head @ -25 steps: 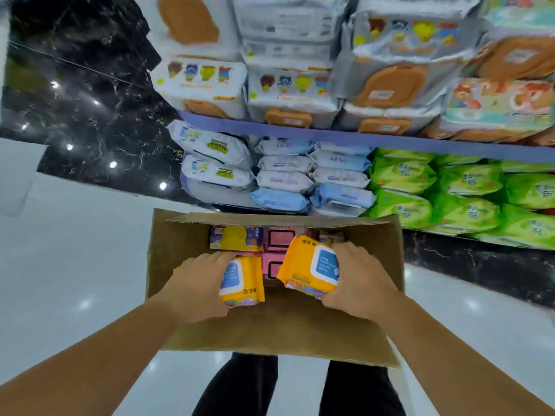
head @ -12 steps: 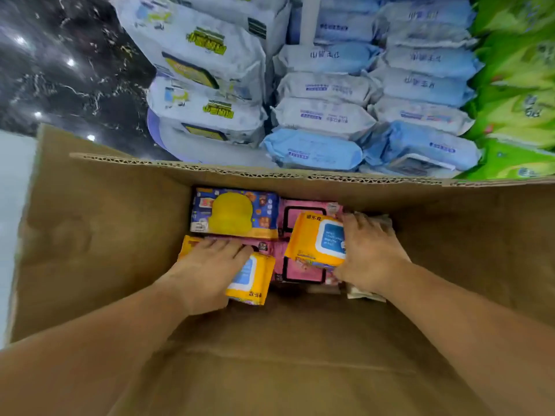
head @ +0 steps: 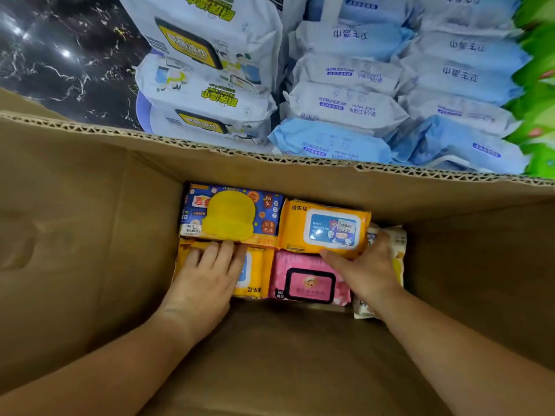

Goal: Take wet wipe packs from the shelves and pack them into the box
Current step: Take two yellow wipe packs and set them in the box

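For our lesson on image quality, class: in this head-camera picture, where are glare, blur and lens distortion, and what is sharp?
Head view: glare spots on the black marble upper left; green packs at the right edge smeared by blur; box walls flared by the wide lens; far orange pack evenly lit, label legible.

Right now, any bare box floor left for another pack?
One strip: box floor on the person's side of the pink pack. Beyond it is crowded: blue pack, far orange pack pinched by right hand, near orange pack under left hand, cream pack rightmost.
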A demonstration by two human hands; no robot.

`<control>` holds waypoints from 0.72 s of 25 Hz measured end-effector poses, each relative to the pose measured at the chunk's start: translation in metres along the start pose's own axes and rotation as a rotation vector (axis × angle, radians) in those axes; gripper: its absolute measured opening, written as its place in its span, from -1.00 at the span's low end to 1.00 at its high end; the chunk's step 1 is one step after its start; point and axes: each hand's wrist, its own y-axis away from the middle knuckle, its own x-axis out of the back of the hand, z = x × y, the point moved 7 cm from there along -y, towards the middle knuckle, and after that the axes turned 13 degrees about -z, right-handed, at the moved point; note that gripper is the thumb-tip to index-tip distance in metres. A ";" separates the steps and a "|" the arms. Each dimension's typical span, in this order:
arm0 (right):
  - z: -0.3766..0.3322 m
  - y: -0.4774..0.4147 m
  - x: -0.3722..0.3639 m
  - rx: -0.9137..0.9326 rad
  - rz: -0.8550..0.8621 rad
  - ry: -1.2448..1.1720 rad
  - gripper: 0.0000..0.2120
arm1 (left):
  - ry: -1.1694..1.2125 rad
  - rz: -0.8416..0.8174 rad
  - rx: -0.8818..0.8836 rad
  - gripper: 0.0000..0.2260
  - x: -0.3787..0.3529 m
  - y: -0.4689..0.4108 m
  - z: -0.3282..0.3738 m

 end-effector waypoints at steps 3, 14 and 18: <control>-0.010 -0.017 -0.011 0.025 -0.073 -0.132 -0.54 | -0.027 -0.011 -0.026 -0.32 0.004 -0.007 -0.001; -0.044 0.074 0.024 0.022 -0.182 -0.142 -0.59 | 1.207 -0.198 0.130 -0.41 0.068 0.057 -0.009; -0.064 0.151 0.044 0.042 -0.200 -0.331 -0.49 | 1.817 -0.130 0.228 -0.68 0.133 0.125 -0.007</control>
